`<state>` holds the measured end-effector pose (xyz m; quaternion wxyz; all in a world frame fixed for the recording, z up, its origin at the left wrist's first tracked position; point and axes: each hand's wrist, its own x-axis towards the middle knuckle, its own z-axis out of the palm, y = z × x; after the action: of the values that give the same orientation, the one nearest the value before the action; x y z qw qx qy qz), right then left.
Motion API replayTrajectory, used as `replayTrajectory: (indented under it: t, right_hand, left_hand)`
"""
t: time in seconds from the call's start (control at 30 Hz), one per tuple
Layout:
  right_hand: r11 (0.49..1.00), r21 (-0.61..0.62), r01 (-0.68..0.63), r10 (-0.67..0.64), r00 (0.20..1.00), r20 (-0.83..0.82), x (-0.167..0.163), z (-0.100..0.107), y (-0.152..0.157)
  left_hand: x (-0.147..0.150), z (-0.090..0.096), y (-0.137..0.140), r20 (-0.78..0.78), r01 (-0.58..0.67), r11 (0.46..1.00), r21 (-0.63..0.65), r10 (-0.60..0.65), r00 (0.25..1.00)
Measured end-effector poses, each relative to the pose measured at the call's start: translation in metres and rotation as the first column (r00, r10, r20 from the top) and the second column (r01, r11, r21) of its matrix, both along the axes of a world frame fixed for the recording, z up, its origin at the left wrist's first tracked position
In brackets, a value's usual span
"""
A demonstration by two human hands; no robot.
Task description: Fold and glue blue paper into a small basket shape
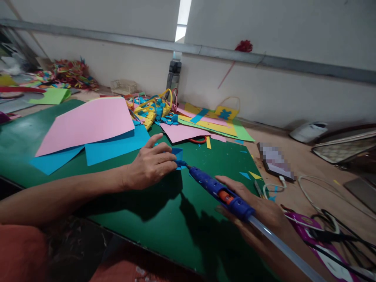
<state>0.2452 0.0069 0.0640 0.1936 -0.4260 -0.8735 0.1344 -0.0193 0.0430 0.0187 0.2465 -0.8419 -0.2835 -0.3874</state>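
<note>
Blue paper piece: pinched in our left hand, raised over the green work surface.
Blue glue gun: gripped in our right hand, nozzle right at the paper; we cannot tell whether they touch.
Clear glue stick: juts from the gun's rear, past our right wrist.
Pink sheet: lies over blue sheets to our left.

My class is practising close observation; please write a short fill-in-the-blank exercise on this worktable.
The blue glue gun is in the person's ____ hand.
It points toward a paper piece coloured ____, held by the left hand.
A large sheet coloured ____ lies over blue paper.
The board beneath is coloured ____.

Missing words: right; blue; pink; green.
</note>
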Motion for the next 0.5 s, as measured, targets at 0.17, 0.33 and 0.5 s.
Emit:
replayTrajectory:
  t: [0.17,0.33,0.5]
  right_hand:
    - [0.999,0.038,-0.021,0.020,1.000,0.020,0.0009,-0.0004,0.0000]
    - [0.997,0.074,-0.028,0.024,0.998,0.054,0.0053,-0.0034,0.0020]
    - [0.996,0.086,0.021,-0.027,0.997,0.067,0.0054,-0.0053,0.0038]
  left_hand:
    - [-0.0011,0.0005,-0.0001,-0.030,-0.007,0.999,0.054,0.008,1.000]
    - [-0.0016,0.0028,-0.0008,-0.059,-0.004,0.995,0.097,0.010,0.998]
    - [-0.0014,0.0033,-0.0008,-0.049,-0.007,0.995,0.095,0.012,0.999]
